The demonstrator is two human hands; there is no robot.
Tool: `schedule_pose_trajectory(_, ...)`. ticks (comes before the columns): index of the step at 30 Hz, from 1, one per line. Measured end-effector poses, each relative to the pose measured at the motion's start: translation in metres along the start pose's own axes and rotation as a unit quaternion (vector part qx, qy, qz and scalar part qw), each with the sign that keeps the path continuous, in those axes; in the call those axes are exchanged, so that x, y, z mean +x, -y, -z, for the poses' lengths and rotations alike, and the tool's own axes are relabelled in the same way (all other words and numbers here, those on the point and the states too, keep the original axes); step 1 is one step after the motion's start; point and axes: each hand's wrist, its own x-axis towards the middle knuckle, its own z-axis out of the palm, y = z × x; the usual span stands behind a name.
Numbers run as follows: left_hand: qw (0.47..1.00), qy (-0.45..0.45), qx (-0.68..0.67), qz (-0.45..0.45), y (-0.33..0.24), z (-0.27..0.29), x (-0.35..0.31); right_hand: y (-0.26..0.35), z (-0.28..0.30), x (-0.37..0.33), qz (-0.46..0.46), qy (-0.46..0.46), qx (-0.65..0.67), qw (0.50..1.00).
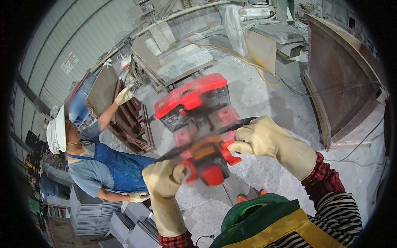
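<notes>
Dusty concrete floor all round, stone-yard sort of place, corrugated wall off to the left. Slabs stacked on a low cart well beyond the grips, a big rusty panel leaning far to the right, a yellow hose snaking over the floor. No desk anywhere, everything sits on the floor.

Left grip, pale glove, curled shut round the left end of a black bar. Right grip wrapped shut on the right end of the same bar. Bar belongs to a red cart right ahead of both grips, with its red-and-orange head between them, blurred.

Could go wrong, just guessing:
- Co-worker close on the left, gloved hand up on a leaning slab. Swinging the cart that way could clip them or knock that slab.
- Grey tiles stacked just below the left grip, easy to catch with a wheel.
- Thick gloves on a thin bar, so might slip during a hard pull.
- Shoes right under the head, toes in the way if it rolls back.
- Hose and thin cables lying about, trip or snag risk.
</notes>
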Motion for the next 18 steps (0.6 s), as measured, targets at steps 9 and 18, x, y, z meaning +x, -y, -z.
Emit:
schedule_pose_trajectory(9, 0.999, -0.008, -0.018, -0.028, 0.045, -0.004, 0.029, 0.017, 0.007, 0.043, -0.041, -0.043, 0.015, 0.998)
schedule_pose_trajectory(18, 0.986, 0.037, 0.137, -0.084, 0.058, -0.022, 0.051, -0.009, 0.006, 0.065, -0.013, -0.073, 0.065, 0.995)
